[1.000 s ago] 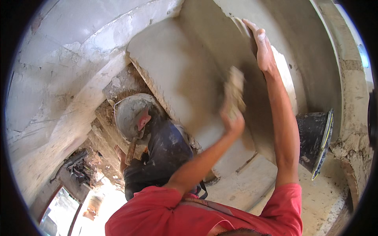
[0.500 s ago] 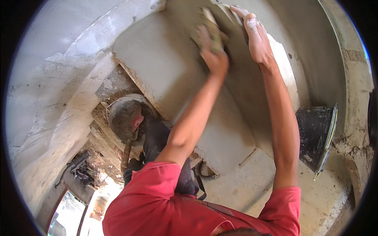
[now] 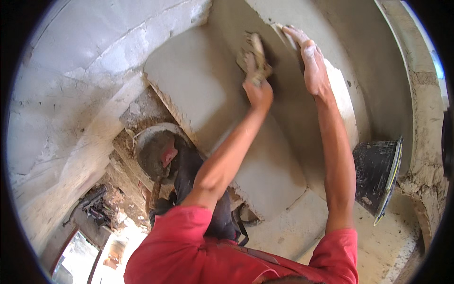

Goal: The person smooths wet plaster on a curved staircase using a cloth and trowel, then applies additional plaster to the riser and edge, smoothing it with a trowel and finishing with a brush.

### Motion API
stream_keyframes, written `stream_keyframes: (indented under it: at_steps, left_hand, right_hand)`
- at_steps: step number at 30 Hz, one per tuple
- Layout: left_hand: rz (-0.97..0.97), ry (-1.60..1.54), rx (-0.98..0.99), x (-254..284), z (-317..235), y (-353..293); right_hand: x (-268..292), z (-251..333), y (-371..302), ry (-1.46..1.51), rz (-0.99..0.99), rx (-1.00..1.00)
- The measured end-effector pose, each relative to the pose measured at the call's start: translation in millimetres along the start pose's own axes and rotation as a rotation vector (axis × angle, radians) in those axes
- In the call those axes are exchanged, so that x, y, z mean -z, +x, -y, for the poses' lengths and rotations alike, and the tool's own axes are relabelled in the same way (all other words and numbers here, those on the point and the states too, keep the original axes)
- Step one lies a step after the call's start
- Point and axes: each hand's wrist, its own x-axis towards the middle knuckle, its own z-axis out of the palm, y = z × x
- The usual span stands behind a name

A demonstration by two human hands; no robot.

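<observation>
My left hand (image 3: 257,87) is closed round a yellowish, mortar-smeared, sponge-like pad (image 3: 257,52); the fingers partly cover it, so its exact kind is unclear. The pad lies against the wet grey plaster surface (image 3: 288,106), near the inner corner beside a smooth grey ledge (image 3: 182,59). To the right, my right hand (image 3: 312,64) rests with fingers stretched out along the raised edge of that plastered face. A pale strip (image 3: 343,92) shows along this edge beyond my right wrist.
A black bucket (image 3: 376,173) lies tilted at the right. Below the ledge, at left, stands a bucket (image 3: 153,144) of grey mortar with a reddish object (image 3: 169,155) in it. A rough whitish wall (image 3: 61,90) fills the left side; rubble (image 3: 106,203) lies lower left.
My left hand, blurred by motion before, now shows sharply with the pad. The whole view has shifted slightly, and my right hand keeps its place on the edge.
</observation>
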Motion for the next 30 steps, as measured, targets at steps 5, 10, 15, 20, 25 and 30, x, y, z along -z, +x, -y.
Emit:
stream_keyframes:
  at_steps: [5, 10, 15, 20, 25, 30]
  left_hand:
    - [-0.088, 0.059, -0.065, -9, -39, 30]
    - [-0.078, 0.222, -0.185, -13, -64, 5]
    - [-0.166, -0.034, 0.101, -10, -45, 40]
    - [-0.125, 0.147, -0.39, -10, -20, 24]
    - [-0.147, -0.087, 0.022, -6, -29, 32]
    - [-0.142, 0.134, -0.228, -5, -48, 44]
  right_hand:
    - [1, -2, -1, 0.041, 0.072, -0.1]
    - [2, 2, 0, 0.008, 0.025, -0.069]
    - [0, 2, -2, 0.088, 0.025, -0.049]
    - [0, -2, -3, 0.082, 0.013, -0.086]
    - [0, -5, -3, 0.09, 0.027, -0.132]
    - [0, 0, -2, 0.09, 0.015, -0.125]
